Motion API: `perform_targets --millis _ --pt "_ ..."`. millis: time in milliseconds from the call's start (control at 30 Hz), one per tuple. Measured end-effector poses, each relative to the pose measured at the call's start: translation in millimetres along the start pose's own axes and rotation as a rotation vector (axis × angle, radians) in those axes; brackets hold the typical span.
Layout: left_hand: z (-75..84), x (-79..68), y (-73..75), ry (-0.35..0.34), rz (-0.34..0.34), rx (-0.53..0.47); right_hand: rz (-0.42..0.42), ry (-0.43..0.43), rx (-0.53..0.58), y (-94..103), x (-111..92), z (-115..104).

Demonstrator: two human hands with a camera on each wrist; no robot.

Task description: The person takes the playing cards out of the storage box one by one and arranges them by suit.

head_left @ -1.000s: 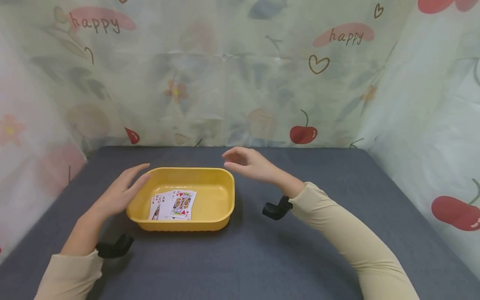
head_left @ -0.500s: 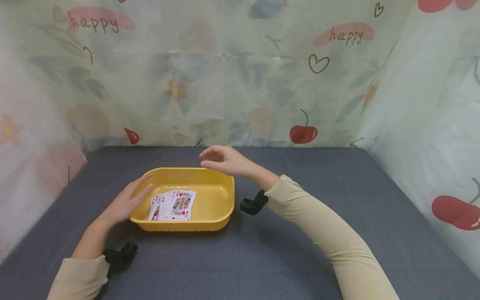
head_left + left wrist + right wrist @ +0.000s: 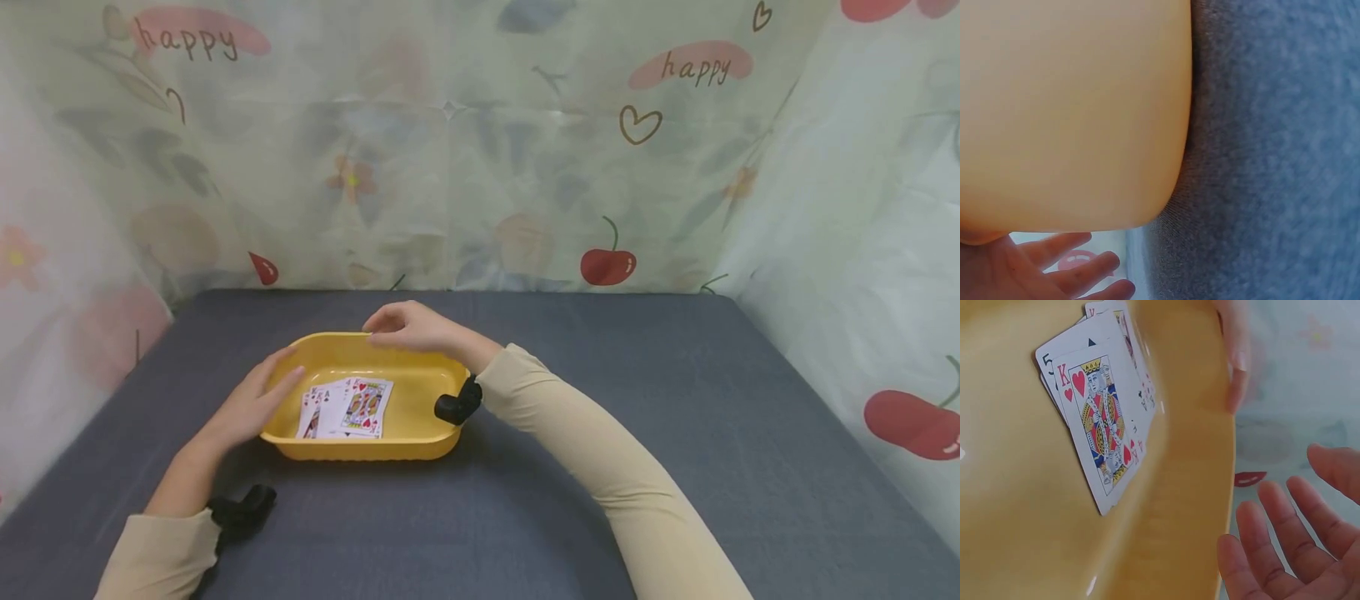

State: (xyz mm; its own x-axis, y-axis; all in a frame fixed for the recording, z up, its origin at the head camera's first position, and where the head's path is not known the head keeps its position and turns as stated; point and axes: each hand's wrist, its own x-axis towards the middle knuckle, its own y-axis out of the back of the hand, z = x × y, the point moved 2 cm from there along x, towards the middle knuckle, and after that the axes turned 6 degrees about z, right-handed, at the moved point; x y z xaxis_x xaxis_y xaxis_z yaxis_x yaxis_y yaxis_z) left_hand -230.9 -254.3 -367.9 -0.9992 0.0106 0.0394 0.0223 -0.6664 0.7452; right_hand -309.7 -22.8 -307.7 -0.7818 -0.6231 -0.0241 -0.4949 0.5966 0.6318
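A yellow plastic basin (image 3: 360, 451) stands on the dark cloth, left of centre. Inside it, toward the left, lies a loosely fanned pile of playing cards (image 3: 365, 407); the king of hearts (image 3: 1102, 419) is face up on top in the right wrist view. My left hand (image 3: 251, 404) is at the basin's left rim, its fingers (image 3: 1079, 275) spread beside the outer wall in the left wrist view. Over the far side of the basin hovers my right hand (image 3: 414, 327), holding nothing. Its fingers (image 3: 1279, 506) are apart and slightly bent.
Dark grey cloth (image 3: 525, 500) covers the table. A printed curtain (image 3: 480, 167) with cherries and hearts hangs behind it and along both sides. Black wrist cameras (image 3: 243, 510) sit under both forearms, the right one overlapping the basin's right front corner in the head view.
My right hand has moved left from beyond the basin's right edge to above its far rim. My left hand has shifted slightly right onto the left rim. The cards have not moved.
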Motion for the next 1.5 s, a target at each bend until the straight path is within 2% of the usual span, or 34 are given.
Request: perform_targets --millis 233,500,667,967,1333,1500 --pt "-0.6 0.4 -1.0 0.02 -0.012 0.008 -0.035 -0.022 -0.036 -16.3 16.9 8.8" --pt "-1.4 0.3 -0.2 0.022 -0.01 0.011 -0.153 -0.098 0.002 -32.3 25.7 15.2" --pt "-2.3 1.4 -0.3 0.023 -0.012 0.014 -0.152 -0.099 -0.069 -39.3 29.0 18.2" --pt "-2.2 1.2 -0.3 0.018 -0.014 -0.003 -0.163 -0.097 -0.128 -48.9 28.2 19.9" --pt "-3.1 0.5 0.3 0.003 -0.013 -0.012 -0.171 -0.063 -0.365 -60.1 26.9 18.0" --pt "-2.4 0.3 0.2 0.002 -0.015 -0.008 -0.181 -0.081 -0.386 -61.9 23.6 15.8"
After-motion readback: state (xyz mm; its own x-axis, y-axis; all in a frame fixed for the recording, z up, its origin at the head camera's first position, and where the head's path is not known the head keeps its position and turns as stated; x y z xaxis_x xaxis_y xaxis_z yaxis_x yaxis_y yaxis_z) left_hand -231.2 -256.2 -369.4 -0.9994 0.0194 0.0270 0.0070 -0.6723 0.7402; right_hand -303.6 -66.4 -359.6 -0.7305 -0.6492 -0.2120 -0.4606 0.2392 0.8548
